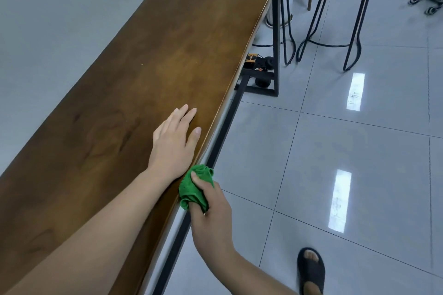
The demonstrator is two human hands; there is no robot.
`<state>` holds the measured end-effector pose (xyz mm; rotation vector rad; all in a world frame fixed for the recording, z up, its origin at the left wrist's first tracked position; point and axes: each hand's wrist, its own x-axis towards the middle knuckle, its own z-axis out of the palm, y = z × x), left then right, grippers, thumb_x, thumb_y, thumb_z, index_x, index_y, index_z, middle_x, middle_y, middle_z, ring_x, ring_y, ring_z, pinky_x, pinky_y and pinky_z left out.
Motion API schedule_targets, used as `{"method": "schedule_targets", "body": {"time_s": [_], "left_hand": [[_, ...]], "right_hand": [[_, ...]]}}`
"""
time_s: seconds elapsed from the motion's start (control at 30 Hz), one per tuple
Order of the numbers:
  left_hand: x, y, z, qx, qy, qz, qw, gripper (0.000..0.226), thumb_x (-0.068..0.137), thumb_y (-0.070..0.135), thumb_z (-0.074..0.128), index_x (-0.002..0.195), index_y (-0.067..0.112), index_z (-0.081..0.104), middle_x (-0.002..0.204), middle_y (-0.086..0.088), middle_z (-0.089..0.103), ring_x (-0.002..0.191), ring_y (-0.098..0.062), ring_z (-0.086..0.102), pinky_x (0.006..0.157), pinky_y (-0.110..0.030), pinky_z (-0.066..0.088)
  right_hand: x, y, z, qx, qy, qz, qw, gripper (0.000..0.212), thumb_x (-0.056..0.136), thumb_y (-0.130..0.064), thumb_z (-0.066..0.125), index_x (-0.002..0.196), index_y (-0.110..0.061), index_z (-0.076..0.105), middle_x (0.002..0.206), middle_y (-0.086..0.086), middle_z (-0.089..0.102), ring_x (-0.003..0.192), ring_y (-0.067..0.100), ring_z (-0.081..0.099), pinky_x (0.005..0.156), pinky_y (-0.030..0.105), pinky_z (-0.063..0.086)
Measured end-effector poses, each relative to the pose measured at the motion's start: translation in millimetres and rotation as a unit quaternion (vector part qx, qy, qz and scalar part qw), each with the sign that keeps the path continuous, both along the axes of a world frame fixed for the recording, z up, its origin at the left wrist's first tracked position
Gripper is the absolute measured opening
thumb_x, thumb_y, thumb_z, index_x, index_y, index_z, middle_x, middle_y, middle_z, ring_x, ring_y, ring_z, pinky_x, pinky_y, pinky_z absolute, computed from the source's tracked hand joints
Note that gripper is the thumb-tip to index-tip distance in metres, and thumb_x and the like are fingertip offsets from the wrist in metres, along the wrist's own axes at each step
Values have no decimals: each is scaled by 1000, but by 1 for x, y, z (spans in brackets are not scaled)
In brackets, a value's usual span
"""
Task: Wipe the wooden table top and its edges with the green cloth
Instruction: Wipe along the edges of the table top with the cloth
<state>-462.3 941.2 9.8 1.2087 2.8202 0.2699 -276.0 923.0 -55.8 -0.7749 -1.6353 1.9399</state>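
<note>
2 hands in view, both bare. Left hand [173, 142] lies flat on the wooden tabletop [148, 62], palm down, fingers [189, 114] extended and together, holding nothing; thumb sits just inside the tabletop's right long edge. Left forearm runs along that same edge from the near end.

Right hand [212, 208] is off the tabletop, beside the right long edge, fingers curled tight around the green cloth [191, 189]. Cloth is bunched, pressed against the edge face of the tabletop near its near end, just behind the left wrist. Thumb on top of the cloth, other fingers wrapped under it.

Tabletop surface is dark brown wood, bare. Black metal frame rail [223, 132] runs below the right edge, with a black leg [276, 31] further along.

Beyond the right edge: grey tiled floor [359, 151] with 2 bright light reflections, 2 stools [340, 19] with wooden seats and black wire legs near the far end, a small wheeled object [262, 64] under the tabletop by the leg. 1 foot in a black sandal [311, 270] stands on the floor by the near end.
</note>
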Motion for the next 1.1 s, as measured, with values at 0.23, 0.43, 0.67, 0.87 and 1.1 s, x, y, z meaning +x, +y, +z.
{"method": "schedule_targets", "body": {"time_s": [0.23, 0.43, 0.67, 0.87, 1.1], "left_hand": [[-1, 3, -5, 2, 13, 14, 1000, 58, 116, 57, 25, 171, 38, 31, 180, 13, 26, 168, -14, 19, 134, -55, 20], [3, 8, 2, -5, 8, 27, 1000, 80, 103, 75, 4, 171, 41, 30, 180, 14, 26, 168, -14, 19, 135, -56, 18], [2, 8, 0, -11, 6, 33, 999, 84, 101, 81, 0, 170, 42, 30, 180, 15, 26, 168, -13, 21, 135, -56, 17], [1, 8, -2, -20, 14, 32, 999, 67, 111, 68, 12, 170, 41, 29, 180, 15, 26, 167, -12, 20, 133, -56, 22], [-3, 4, -7, -14, 20, 28, 999, 59, 115, 59, 21, 171, 41, 27, 179, 18, 25, 167, -8, 16, 132, -53, 22]], "right_hand": [[-66, 108, 9, 6, -39, -69, 997, 65, 102, 5, 58, 152, -34, 67, 143, -1, 70, 124, 13, 69, 108, 35, 57], [-148, 267, 20, 55, -102, -90, 989, 65, 103, 3, 48, 159, -27, 60, 144, 7, 70, 113, 25, 72, 96, 38, 61], [-176, 328, 21, 68, -124, -93, 986, 57, 100, 2, 47, 149, -20, 68, 118, 2, 69, 91, 16, 61, 82, 31, 53], [-109, 208, 11, 59, -71, -57, 994, 67, 102, 3, 54, 158, -34, 61, 140, 7, 73, 112, 15, 68, 97, 18, 52], [-4, 45, -2, 30, -14, 74, 997, 75, 105, 8, 57, 161, -42, 55, 151, -5, 66, 133, 8, 66, 113, 36, 57]]}}
